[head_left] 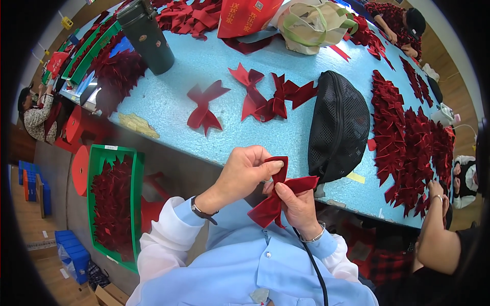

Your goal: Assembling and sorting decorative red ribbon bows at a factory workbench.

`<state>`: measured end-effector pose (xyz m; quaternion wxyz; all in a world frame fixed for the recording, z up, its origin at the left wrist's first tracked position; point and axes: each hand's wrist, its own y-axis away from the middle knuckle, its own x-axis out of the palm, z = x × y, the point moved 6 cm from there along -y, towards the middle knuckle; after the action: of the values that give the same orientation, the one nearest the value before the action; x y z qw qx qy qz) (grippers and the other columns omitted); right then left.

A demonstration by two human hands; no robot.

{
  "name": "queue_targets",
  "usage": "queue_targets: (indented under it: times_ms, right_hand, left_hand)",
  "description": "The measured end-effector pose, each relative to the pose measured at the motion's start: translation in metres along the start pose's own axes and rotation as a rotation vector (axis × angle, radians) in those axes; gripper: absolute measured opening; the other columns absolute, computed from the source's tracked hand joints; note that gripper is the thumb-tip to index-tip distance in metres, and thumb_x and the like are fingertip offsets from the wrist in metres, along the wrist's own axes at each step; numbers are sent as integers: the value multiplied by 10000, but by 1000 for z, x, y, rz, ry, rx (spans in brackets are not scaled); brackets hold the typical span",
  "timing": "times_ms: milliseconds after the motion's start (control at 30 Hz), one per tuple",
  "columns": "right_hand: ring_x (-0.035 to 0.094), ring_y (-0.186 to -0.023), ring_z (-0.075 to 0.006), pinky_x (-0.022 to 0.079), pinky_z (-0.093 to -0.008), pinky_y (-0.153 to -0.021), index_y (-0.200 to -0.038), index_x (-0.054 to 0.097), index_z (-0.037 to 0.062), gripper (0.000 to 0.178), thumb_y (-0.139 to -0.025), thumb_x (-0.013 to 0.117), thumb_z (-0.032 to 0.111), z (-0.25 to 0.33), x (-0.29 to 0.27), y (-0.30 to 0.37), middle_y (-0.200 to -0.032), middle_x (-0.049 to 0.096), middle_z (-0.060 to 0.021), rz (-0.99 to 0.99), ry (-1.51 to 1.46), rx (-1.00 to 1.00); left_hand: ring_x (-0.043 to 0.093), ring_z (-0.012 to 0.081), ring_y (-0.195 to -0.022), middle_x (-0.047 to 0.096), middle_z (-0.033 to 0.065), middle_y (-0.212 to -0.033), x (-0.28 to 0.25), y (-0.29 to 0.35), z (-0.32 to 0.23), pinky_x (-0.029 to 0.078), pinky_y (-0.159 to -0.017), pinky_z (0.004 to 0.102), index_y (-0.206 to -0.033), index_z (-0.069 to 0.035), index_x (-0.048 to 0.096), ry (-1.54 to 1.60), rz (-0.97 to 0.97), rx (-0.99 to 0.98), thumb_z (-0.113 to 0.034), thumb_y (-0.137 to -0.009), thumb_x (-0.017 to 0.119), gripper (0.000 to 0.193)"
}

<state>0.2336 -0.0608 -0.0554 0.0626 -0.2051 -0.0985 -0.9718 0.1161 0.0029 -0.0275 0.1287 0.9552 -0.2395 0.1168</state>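
Over the near edge of the blue table, I hold a dark red velvet bow (267, 209) in both hands. My left hand (244, 171) pinches its upper end between thumb and fingers. The thumb of my right hand (297, 206) presses on the bow's middle, and its fingers curl behind, partly hidden. Ahead of my hands, a single red bow (204, 108) lies on the table. To its right is a small group of bows (253, 93), some overlapping. A black mesh zip pouch (339, 126) stands just beyond my right hand.
A dark green thermos (148, 38), a red bag (247, 18) and a cream bag with green handles (309, 28) stand farther back. Bows (390, 122) pile up at the right, where a co-worker's arm (441, 229) reaches in. A green crate (137, 204) of bows sits at my left.
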Motion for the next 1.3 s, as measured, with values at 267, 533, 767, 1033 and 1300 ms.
queue_targets:
  times_ms: [267, 533, 767, 1033, 1300]
  right_hand:
    - [595, -827, -203, 474, -333, -813, -910, 597, -48, 268, -947, 476, 188, 10, 4, 9, -859, 623, -137, -29, -93, -38]
    - [589, -789, -184, 480, -311, -750, -929, 586, -51, 279, -956, 440, 185, 13, 18, 11, -854, 620, -143, -42, -112, -37]
    - [577, -751, -150, 466, -264, -694, -976, 580, -42, 173, -926, 495, 101, 4, 12, 8, -854, 615, -116, -177, -57, -123]
    - [558, -794, -126, 443, -258, -743, -929, 606, -36, 85, -858, 564, -16, 19, 5, 5, -870, 604, -90, -266, 105, -301]
    - [523, -896, -128, 401, -252, -788, -852, 598, -30, 39, -824, 607, -4, 15, 3, 1, -927, 593, -74, -267, 59, -341]
  left_hand:
    - [582, 96, -663, 625, 54, -753, -22, 5, -15, 477, -630, 253, -836, 18, 605, 119, -165, 33, -93, -871, 599, 116]
    - [595, 109, -667, 626, 69, -746, 6, 25, -24, 486, -640, 254, -800, 24, 594, 107, 106, -89, -81, -852, 619, 120]
    - [588, 96, -650, 620, 51, -709, 1, 29, -17, 474, -601, 225, -755, 13, 586, 147, 52, -86, -79, -851, 621, 138]
    - [556, 44, -653, 628, 23, -732, -2, 23, -16, 447, -580, 189, -796, 5, 614, -76, -5, -98, -103, -837, 653, 121]
    - [570, 48, -720, 646, 26, -814, -1, 23, 2, 455, -631, 179, -968, 17, 644, -3, 45, -114, -109, -828, 670, 190]
